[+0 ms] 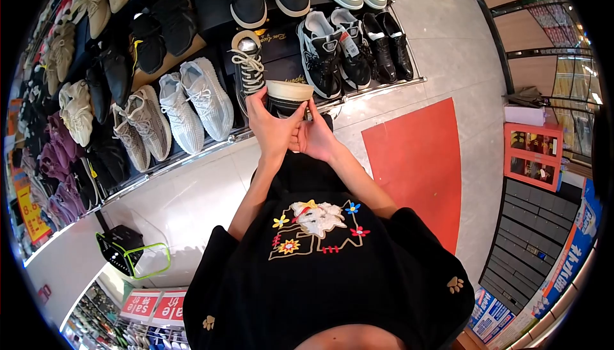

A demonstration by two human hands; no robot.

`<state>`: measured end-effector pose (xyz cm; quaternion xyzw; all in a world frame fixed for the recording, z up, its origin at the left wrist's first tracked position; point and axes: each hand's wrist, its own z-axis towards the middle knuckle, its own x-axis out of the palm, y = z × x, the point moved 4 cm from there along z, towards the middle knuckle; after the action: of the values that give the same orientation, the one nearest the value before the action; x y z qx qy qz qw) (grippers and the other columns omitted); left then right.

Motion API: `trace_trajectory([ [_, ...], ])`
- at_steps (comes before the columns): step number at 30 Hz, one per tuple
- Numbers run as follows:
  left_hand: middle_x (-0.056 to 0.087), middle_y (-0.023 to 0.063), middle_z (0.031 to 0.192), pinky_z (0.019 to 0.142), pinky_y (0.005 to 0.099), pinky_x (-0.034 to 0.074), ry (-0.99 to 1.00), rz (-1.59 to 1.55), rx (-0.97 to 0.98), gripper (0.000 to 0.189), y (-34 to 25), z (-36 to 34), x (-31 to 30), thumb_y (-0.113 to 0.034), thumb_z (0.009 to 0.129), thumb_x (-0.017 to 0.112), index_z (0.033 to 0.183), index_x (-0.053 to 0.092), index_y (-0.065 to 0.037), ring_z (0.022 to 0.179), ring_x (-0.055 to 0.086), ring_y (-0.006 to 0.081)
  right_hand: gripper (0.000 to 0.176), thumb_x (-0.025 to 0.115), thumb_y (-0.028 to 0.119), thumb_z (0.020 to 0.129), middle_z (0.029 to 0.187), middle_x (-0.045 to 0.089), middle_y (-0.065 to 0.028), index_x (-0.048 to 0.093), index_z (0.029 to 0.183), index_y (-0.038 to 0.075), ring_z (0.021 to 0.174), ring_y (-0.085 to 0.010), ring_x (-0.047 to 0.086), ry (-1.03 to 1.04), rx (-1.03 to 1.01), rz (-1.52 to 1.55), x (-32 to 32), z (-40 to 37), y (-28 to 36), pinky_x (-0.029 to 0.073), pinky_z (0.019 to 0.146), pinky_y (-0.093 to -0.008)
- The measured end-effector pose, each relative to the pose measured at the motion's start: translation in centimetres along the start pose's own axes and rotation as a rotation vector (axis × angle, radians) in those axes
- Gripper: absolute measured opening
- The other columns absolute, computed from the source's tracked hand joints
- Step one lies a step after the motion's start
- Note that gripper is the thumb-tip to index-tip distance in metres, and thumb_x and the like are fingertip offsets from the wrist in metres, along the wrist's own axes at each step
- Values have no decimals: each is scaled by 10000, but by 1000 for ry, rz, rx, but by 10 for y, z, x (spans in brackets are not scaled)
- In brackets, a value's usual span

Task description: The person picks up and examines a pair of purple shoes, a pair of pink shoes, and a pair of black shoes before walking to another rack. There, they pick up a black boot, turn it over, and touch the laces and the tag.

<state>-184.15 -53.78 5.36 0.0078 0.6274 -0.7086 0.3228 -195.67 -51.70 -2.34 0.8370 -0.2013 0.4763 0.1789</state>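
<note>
Both hands are closed on one shoe, a dark sneaker point(291, 91) with a thick cream sole, held up at the front edge of the shoe display. My left hand point(272, 123) grips its left end. My right hand point(314, 134) holds it from the right and below, with fingertips along its lower side. Much of the upper is hidden by my fingers. Just left of it, a dark lace-up sneaker point(248, 65) with cream laces stands on the display, partly behind my left hand.
Black-and-white sneakers point(320, 56) and shiny black shoes point(388, 46) stand at the right end. White knit sneakers point(204, 97) are to the left. A metal rail point(358, 97) edges the display. A red mat point(416, 171) and a black basket point(121, 248) with green handles are on the floor.
</note>
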Motion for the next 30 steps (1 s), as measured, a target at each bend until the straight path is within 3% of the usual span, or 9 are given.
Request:
trace_trajectory([
  [3,516,145,1076,861,393,451,9,-22,-54,735,-2,-1,-1,-243,594,896,1144,483,16,1003,547,302,656,405,687,905,649,610,-55,495,626,101,737,-212,669,-76,-90,-325,-11,-12,12,516,706,-299],
  [6,535,155,1125,872,366,456,-7,-17,-12,733,-1,-1,2,-251,643,883,1183,471,25,1023,557,265,575,461,533,965,591,586,-59,497,600,90,722,-185,659,-431,-365,-714,-11,-22,27,499,666,-264],
  [7,535,155,1125,872,366,456,-4,-14,-9,733,1,0,3,-251,643,883,1183,471,25,1023,557,265,404,543,324,974,660,608,-73,562,702,27,726,-168,647,-460,-513,-820,-7,-26,33,493,658,-261],
  [8,533,155,1135,875,366,453,-9,-16,4,731,2,2,5,-250,657,875,1198,465,23,1035,554,264,404,543,324,974,660,608,-73,562,702,27,726,-168,647,-459,-517,-818,4,-29,32,493,658,-261],
  [10,531,155,1146,878,367,449,-13,-21,21,730,1,6,7,-249,672,868,1213,459,20,1047,551,263,217,591,200,936,801,631,-93,606,874,-7,785,-195,643,-690,-995,-1154,41,-50,40,497,711,-286],
  [11,531,153,1151,883,367,447,1,-18,15,725,2,8,7,-251,679,864,1215,458,19,1056,548,261,199,606,107,896,1012,618,-109,589,1062,-3,909,-229,628,-614,-1122,-1290,46,-51,43,496,781,-307],
  [16,501,139,1176,922,378,418,86,-104,40,741,12,10,7,-234,703,843,1282,443,-1,1096,515,284,338,604,93,892,1204,548,-143,540,1215,16,1066,-256,577,-536,-1151,-1370,51,-44,44,482,844,-321],
  [21,513,172,1314,966,351,430,289,-340,-102,519,37,1,12,-178,917,633,1343,400,6,1194,527,231,414,608,89,890,1224,540,-154,506,1286,22,1089,-269,573,-592,-1223,-1436,45,-43,43,474,886,-324],
  [30,503,179,1327,971,344,435,400,-463,-201,601,67,-24,26,-147,916,623,1409,315,4,1180,535,245,589,622,84,891,1268,532,-154,364,1417,21,1115,-218,568,-562,-1026,-1410,16,-30,36,496,874,-324],
])
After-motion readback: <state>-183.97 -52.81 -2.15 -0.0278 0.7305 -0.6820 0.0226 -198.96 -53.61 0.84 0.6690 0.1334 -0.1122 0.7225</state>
